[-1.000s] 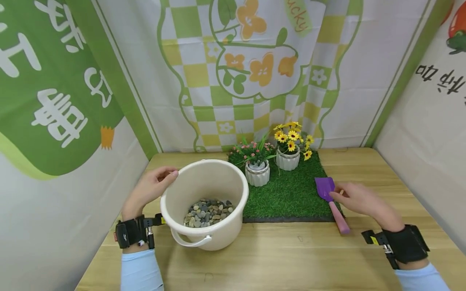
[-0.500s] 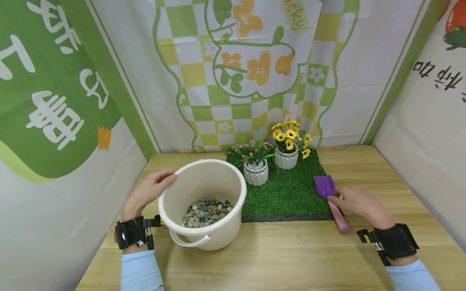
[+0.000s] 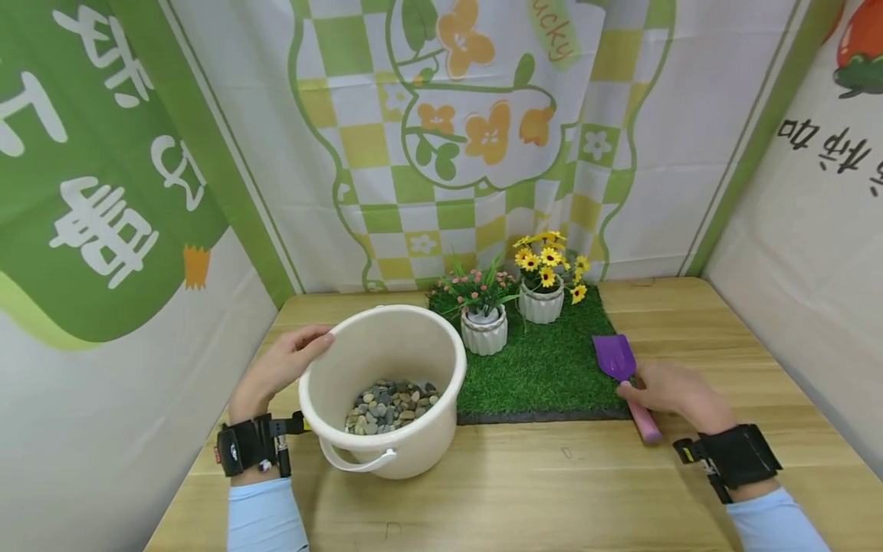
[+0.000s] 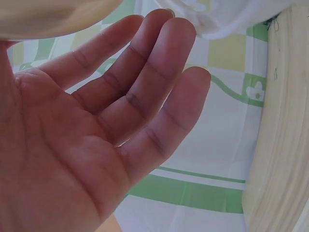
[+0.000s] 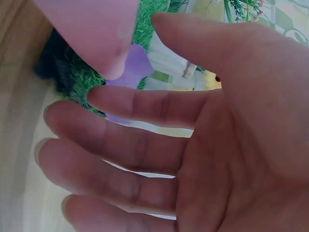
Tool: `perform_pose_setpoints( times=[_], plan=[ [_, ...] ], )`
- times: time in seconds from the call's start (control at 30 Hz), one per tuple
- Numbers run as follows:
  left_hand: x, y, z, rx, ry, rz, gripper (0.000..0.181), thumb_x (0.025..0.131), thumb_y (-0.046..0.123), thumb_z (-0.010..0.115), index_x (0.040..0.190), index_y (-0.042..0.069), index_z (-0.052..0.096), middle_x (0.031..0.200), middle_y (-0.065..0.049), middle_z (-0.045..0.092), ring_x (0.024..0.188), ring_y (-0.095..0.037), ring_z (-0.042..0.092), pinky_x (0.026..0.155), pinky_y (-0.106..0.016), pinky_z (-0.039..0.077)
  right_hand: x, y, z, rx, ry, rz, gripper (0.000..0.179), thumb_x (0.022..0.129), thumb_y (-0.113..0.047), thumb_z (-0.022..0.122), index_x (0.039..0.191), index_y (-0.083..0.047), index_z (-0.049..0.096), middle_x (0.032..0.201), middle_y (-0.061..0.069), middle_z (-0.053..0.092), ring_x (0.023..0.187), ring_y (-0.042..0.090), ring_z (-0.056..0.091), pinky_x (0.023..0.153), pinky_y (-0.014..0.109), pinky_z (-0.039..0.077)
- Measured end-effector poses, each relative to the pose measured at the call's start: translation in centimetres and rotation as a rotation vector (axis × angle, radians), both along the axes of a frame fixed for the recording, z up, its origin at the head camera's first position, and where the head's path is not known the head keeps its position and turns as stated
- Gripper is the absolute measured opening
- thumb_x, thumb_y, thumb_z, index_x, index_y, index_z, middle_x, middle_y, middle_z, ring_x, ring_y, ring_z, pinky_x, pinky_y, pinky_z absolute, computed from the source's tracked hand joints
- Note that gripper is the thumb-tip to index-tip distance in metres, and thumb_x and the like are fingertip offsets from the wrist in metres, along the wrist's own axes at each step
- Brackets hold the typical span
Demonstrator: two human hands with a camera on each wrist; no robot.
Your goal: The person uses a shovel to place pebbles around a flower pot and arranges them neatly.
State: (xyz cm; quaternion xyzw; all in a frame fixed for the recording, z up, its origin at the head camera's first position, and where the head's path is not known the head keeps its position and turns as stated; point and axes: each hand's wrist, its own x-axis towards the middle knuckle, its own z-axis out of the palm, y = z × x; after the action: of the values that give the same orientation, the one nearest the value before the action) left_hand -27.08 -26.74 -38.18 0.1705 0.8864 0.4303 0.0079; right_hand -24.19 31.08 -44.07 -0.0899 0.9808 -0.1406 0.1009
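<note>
My left hand [image 3: 284, 362] rests at the left rim of a cream bucket [image 3: 421, 445], thumb over the edge. In the left wrist view its fingers [image 4: 169, 53] extend loosely below the bucket wall [image 4: 58, 17]. Grey and brown pebbles [image 3: 389, 406] cover the bucket's bottom. My right hand [image 3: 679, 391] is at the small shovel, which has a purple blade [image 3: 614, 356] and a pink handle [image 3: 645, 423]. In the right wrist view, straight fingers [image 5: 140, 145] and a spread thumb lie beside the pink handle end [image 5: 91, 34], not curled round it.
Green artificial turf [image 3: 545, 383] lies right of the bucket, with a pot of pink flowers [image 3: 484, 333] and a pot of yellow flowers [image 3: 541, 303] on its back part. The bucket's white carrying handle [image 3: 359, 460] hangs in front. Printed cloth [image 3: 483, 207] hangs behind the wooden table [image 3: 524, 498].
My right hand has moved slightly left and down, from beside the shovel's neck to over the upper pink handle. The left hand keeps its place at the bucket rim.
</note>
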Motion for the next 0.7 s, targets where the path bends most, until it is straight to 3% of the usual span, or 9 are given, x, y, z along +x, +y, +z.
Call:
perform_pose_setpoints(
  times=[0.2, 0.7],
  plan=[
    [-0.1, -0.1, -0.1, -0.018, -0.009, 0.017, 0.052, 0.099, 0.041, 0.046, 0.131, 0.002, 0.056, 0.116, -0.014, 0.063, 0.102, -0.025, 0.059, 0.087, -0.042, 0.046, 0.3, -0.1, -0.7, -0.053, -0.057, -0.048, 0.036, 0.092, -0.042, 0.057, 0.075, -0.011, 0.050, 0.055, -0.001, 0.046, 0.041, 0.011, 0.043, 0.037, 0.023, 0.033],
    [-0.2, -0.1, -0.3, -0.050, 0.029, 0.040, 0.051, 0.100, 0.041, 0.045, 0.129, 0.000, 0.057, 0.116, -0.015, 0.063, 0.102, -0.027, 0.059, 0.087, -0.042, 0.046, -0.3, -0.2, -2.1, -0.015, -0.050, -0.034, 0.034, 0.090, -0.040, 0.060, 0.077, -0.010, 0.050, 0.059, 0.000, 0.051, 0.046, 0.011, 0.049, 0.043, 0.026, 0.039]
  ],
)
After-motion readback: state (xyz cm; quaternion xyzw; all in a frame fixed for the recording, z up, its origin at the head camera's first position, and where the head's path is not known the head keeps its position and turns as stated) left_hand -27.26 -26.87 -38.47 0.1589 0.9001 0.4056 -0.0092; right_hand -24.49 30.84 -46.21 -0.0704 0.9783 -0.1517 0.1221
